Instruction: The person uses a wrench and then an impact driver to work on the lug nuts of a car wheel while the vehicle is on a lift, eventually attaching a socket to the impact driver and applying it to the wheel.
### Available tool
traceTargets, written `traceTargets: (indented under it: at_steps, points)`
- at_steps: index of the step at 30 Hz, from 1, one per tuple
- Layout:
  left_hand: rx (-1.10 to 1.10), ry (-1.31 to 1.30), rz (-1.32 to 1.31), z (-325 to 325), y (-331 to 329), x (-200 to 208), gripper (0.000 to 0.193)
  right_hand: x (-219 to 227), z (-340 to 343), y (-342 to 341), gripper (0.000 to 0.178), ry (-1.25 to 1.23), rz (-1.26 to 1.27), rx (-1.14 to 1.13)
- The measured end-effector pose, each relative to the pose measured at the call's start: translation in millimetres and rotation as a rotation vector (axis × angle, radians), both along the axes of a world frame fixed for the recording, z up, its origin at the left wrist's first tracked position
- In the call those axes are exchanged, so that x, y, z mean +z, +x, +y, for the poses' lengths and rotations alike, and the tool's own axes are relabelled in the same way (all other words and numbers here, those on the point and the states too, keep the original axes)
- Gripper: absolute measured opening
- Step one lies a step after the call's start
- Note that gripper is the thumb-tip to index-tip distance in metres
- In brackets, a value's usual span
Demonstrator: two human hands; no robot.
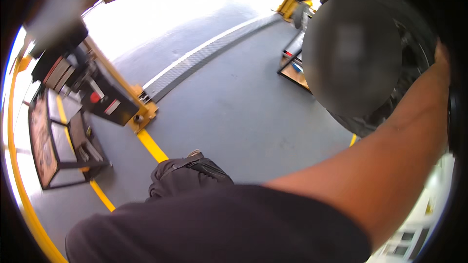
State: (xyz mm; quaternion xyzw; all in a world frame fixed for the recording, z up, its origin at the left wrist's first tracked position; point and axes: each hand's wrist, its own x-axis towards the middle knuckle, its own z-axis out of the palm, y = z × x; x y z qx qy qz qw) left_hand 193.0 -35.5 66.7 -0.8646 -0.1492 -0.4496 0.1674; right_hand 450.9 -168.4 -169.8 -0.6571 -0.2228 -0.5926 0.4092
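Note:
My left arm [385, 136], bare below a dark sleeve, reaches from the lower middle up to the right edge. Only a sliver of my left hand [441, 56] shows there; the dark picture rim hides its fingers, so what it grips or touches cannot be made out. Close beside the forearm is a large, round, dark grey disc [353, 63], blurred, with a pale patch at its middle. Dark curved parts [414, 48] show behind its right side, like a wheel assembly. My right hand is out of view.
A yellow lift post [144, 112] with a black control box [109, 100] stands left. Beside it is a metal cart [58, 141]. Another cart [295, 70] stands partly behind the disc. A ribbed floor strip [209, 44] and yellow line [152, 147] cross the grey floor.

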Motion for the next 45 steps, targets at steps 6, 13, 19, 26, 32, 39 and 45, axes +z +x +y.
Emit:
traceTargets:
  at_steps: [6,13,19,26,32,39,45]
  points:
    - [0.130,-0.010,-0.009,-1.7,-24.4,-29.8,0.057,-23.7,51.7,-41.9,0.034,0.027,0.002,0.039]
    - [-0.293,0.076,-0.179,-9.9,-83.3,-190.0,0.045,-47.9,-22.8,-30.4,0.034,-0.042,0.177,0.010]
    - [-0.178,-0.352,-0.227,5.7,-143.9,-342.4,0.051,-75.0,-33.2,-42.0,0.040,-0.186,0.497,0.131]
    - [-0.005,-0.615,-0.460,-2.2,-118.8,-391.9,0.065,-230.3,-68.0,-141.3,0.046,0.021,0.931,0.714]
    - [0.042,-0.613,-0.557,-36.6,-62.9,-400.6,0.073,-301.5,-101.0,-212.5,0.046,-0.198,0.968,0.756]
    - [-0.679,-1.306,-0.243,-100.3,-56.3,-430.6,0.063,-221.7,-88.8,-209.2,0.036,-0.404,1.025,0.967]
    - [-0.717,-1.401,0.039,-99.2,-68.4,-402.7,0.056,-174.2,-75.3,-201.8,0.022,-0.941,0.660,0.972]
